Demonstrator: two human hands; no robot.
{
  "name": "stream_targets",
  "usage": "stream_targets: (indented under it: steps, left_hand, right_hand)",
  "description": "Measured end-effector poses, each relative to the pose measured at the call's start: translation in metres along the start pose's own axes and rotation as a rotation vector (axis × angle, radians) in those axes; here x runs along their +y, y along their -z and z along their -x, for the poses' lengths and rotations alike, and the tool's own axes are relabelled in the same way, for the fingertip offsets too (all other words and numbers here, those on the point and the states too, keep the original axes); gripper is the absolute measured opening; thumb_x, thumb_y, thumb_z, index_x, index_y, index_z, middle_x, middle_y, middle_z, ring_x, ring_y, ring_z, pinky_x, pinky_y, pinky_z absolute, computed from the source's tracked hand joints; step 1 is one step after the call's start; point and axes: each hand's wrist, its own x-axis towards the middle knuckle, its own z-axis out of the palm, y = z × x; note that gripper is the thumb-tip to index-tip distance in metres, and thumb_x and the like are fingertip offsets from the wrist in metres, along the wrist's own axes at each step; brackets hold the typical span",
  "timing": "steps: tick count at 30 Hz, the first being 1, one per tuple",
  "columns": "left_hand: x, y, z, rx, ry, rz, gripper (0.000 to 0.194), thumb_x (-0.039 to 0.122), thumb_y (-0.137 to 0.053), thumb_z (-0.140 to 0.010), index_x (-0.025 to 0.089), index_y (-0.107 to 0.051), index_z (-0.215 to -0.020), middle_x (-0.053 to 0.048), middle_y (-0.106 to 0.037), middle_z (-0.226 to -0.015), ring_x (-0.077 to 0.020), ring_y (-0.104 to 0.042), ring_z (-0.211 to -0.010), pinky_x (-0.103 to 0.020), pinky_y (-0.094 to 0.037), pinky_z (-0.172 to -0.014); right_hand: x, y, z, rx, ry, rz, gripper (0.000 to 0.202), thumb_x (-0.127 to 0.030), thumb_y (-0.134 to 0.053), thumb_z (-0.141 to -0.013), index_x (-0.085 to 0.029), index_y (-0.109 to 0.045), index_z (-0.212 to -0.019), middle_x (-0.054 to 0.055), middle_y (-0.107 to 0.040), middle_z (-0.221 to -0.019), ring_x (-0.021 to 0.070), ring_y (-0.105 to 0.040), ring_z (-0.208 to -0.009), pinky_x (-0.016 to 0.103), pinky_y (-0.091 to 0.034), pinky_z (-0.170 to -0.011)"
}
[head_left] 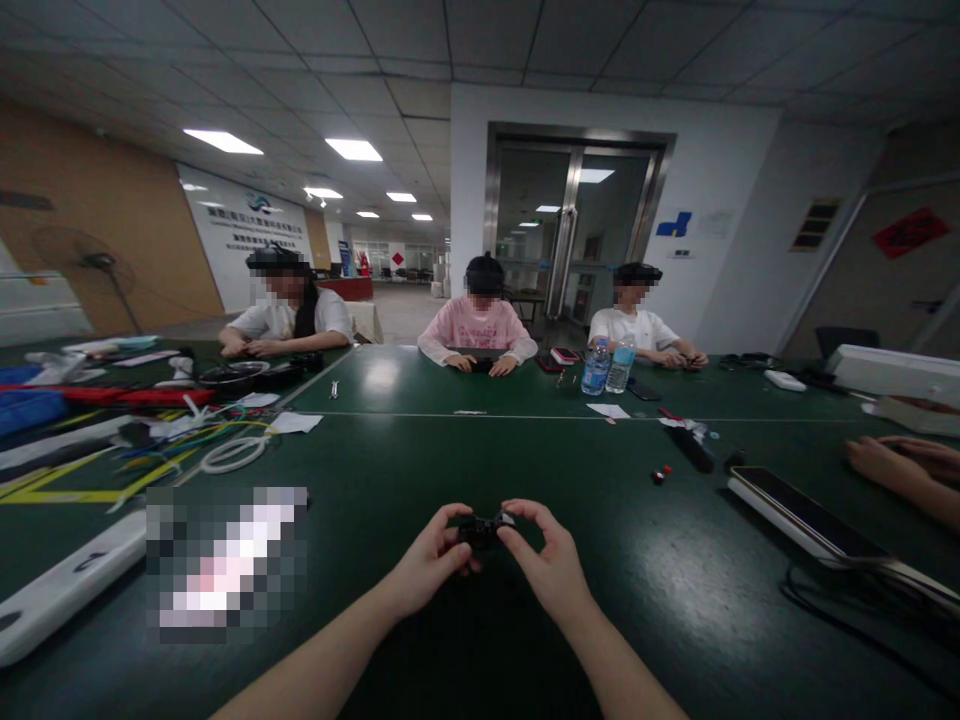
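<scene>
Above the near part of the green table, my left hand and my right hand grip a small black device from either side. Thumb and fingers of the left hand pinch its left end. At the right end, the thumb and index finger of my right hand close on it, with a small pale spot at the fingertips. Much of the device is dark and covered by fingers, so its exact kind does not show.
A white power strip and a blurred-out bright rectangle lie at left, cables beyond. Water bottles stand ahead. At right are a dark-topped white device and another person's hands. Several people sit around the table.
</scene>
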Motion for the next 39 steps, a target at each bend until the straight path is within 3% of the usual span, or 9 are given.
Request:
stream_targets:
  steps: [8,26,39]
  left_hand:
    - [0.011,-0.003,0.004,0.036,0.052,-0.007,0.047,0.037,-0.057,-0.079,0.020,-0.035,-0.116,-0.005,-0.061,-0.085,-0.0185,-0.060,-0.077,-0.034,-0.042,-0.071]
    - [0.011,-0.003,0.003,0.033,0.030,0.040,0.042,0.039,-0.059,-0.076,0.019,-0.038,-0.107,-0.005,-0.061,-0.088,-0.0176,-0.060,-0.076,-0.032,-0.042,-0.070]
    - [0.011,0.000,0.005,-0.005,0.036,0.017,0.036,0.032,-0.055,-0.081,0.019,-0.037,-0.110,-0.006,-0.060,-0.092,-0.0187,-0.060,-0.081,-0.035,-0.042,-0.074]
  right_hand:
    - [0.004,0.008,-0.004,0.104,-0.006,-0.017,0.024,-0.034,-0.060,-0.074,-0.021,-0.058,-0.095,0.005,-0.063,-0.093,0.0208,-0.058,-0.092,0.038,-0.044,-0.086]
    - [0.016,0.022,-0.011,0.331,0.047,-0.114,0.039,-0.037,-0.060,-0.075,-0.023,-0.050,-0.109,0.005,-0.059,-0.092,0.0193,-0.057,-0.088,0.039,-0.046,-0.080]
    - [0.013,0.022,-0.008,0.309,0.041,-0.078,0.032,-0.036,-0.059,-0.076,-0.023,-0.052,-0.105,0.005,-0.057,-0.097,0.0202,-0.055,-0.093,0.039,-0.045,-0.083]
